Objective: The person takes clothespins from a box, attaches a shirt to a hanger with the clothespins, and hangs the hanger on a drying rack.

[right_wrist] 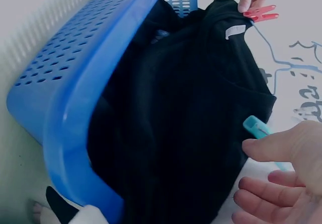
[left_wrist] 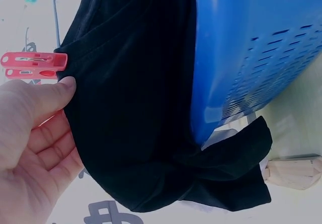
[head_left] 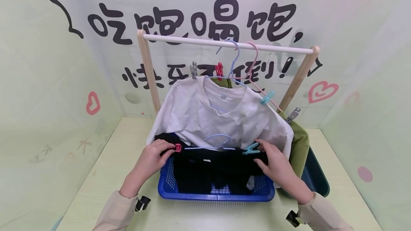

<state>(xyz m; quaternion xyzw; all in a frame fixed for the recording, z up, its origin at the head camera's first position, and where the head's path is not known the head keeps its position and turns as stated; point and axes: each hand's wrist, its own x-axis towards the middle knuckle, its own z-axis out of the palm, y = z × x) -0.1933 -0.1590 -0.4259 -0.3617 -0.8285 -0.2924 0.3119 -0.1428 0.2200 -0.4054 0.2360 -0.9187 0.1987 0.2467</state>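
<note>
A black shirt (head_left: 196, 174) hangs on a light blue hanger (head_left: 221, 148), its lower part lying over the blue basket. My left hand (head_left: 152, 156) pinches the shirt's shoulder between thumb and fingers, beside a red clothespin (left_wrist: 34, 64) clipped there. At the other shoulder is a teal clothespin (head_left: 252, 149). Beside it my right hand (head_left: 276, 161) has its thumb and fingers spread apart. The right wrist view shows that thumb (right_wrist: 271, 146) by the teal clothespin, partly covering it. A white neck label (right_wrist: 235, 31) shows inside the collar.
Behind, a white shirt (head_left: 189, 106) and a green garment (head_left: 302, 149) hang from a rack's white bar (head_left: 192, 40), with clothespins on their shoulders. The blue basket (head_left: 218, 197) stands in front on the table. A dark green basin (head_left: 322, 177) sits at right.
</note>
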